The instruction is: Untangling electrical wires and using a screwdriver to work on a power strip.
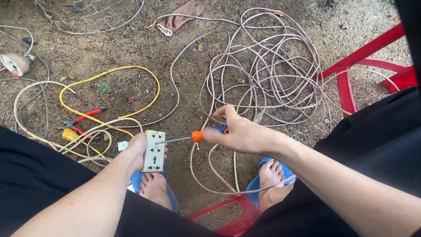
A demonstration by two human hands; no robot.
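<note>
My left hand [139, 151] grips the socket block [154, 150] upright; my right hand [239, 131] grips the screwdriver [193, 137], its shaft lying horizontal, tip touching the block's face.

Wires crowd the ground
Bare dirt [188, 79] lies open between the yellow wire [109, 70] and the pink cable tangle [272, 74]; red pliers [83, 120] block the left.

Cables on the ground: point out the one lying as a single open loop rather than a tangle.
The yellow cable, left of the pale pinkish tangle. It forms one loop in the dirt above the red-handled pliers.
</note>
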